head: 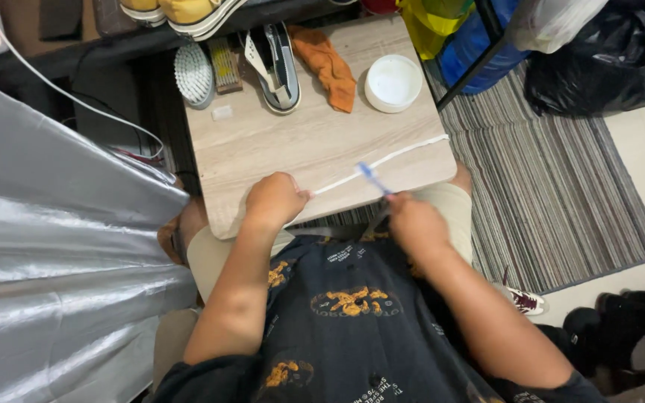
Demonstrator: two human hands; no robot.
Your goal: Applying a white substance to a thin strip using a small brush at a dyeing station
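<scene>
A white shoelace (404, 153) lies stretched across the small wooden table (300, 145). My left hand (274, 200) pins its near end against the table's front edge. My right hand (414, 219) grips a blue-and-white toothbrush (372, 177) whose head rests on the lace near its middle. Both forearms reach forward over my lap and dark printed shirt.
At the table's far edge sit a white bowl (393, 83), an orange cloth (328, 66), a shoe on its side (278, 63), a small tan brush (225, 66) and a white scrub brush (192, 75). A striped rug (561, 194) lies to the right, silver fabric (54, 246) to the left.
</scene>
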